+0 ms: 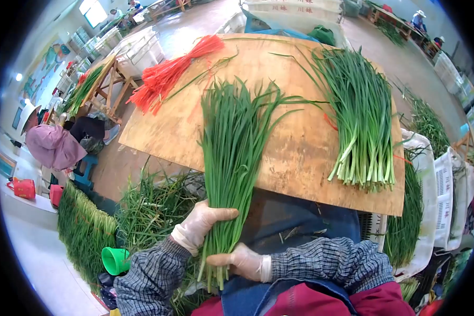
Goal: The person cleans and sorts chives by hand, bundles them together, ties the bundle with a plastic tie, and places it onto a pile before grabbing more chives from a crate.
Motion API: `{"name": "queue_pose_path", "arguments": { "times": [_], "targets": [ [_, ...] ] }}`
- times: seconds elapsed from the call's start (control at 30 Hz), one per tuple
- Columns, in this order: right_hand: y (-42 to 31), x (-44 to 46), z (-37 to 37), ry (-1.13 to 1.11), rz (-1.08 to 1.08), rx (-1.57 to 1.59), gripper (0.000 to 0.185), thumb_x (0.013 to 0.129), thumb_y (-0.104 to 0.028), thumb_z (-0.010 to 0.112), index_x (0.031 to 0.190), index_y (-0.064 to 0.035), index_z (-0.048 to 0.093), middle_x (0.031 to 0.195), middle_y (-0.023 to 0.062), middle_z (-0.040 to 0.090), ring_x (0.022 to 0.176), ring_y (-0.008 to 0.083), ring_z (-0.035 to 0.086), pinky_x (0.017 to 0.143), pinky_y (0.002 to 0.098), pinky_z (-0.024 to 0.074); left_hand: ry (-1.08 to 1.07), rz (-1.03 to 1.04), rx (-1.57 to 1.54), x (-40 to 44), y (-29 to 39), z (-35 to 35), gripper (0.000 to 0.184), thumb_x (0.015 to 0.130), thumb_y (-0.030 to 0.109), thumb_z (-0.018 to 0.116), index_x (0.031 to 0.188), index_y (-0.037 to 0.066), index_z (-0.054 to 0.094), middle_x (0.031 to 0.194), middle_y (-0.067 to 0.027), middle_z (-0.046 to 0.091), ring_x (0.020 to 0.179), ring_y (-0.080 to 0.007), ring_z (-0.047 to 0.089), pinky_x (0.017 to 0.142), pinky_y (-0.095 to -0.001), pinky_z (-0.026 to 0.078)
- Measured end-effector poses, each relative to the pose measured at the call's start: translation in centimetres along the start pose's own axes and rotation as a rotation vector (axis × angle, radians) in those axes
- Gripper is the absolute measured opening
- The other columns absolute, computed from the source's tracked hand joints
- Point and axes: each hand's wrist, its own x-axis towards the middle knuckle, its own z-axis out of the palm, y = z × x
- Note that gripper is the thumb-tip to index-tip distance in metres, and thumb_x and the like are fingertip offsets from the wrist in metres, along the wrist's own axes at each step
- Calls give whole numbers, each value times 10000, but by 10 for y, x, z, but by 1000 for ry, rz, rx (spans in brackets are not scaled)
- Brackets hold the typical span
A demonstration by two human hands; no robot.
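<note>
A bunch of long green stalks [231, 142] stands nearly upright before me, its leafy top over the wooden board [295, 152]. Gloved, my left hand [200, 224] wraps round the bunch at its lower middle. Near the pale stalk ends, my right hand [242, 262] closes on the same bunch from the right. A larger pile of green stalks [361, 116] lies on the board's right side, its pale ends toward me. Red strips [174, 68] are heaped at the board's upper left edge.
White crates [412, 210] with greens stand at the right. Loose leaves [152, 208] and stacked greens [84, 231] lie at the left, near a green bucket [115, 260]. A person in a pink top [52, 145] sits at the left; more people are far back.
</note>
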Motion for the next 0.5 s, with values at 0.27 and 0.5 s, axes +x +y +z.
{"name": "queue_pose_path", "arguments": {
  "times": [0.27,0.5],
  "targets": [
    [-79,2,-38,194,-478,113,399,828,-209,632,1128,28,520,1030,96,613,903,204,607,816,332,496,-58,162,-14,-3,-28,-4,559,688,83,736,1179,-3,484,1041,-71,593,916,-163,566,844,-291,446],
    [-111,-3,37,275,-790,-216,308,754,-123,691,1007,25,597,913,96,640,804,172,611,727,295,496,98,546,297,-27,2,12,757,666,102,751,1298,30,341,1133,-85,546,1041,-179,527,881,-311,441]
  ]
}}
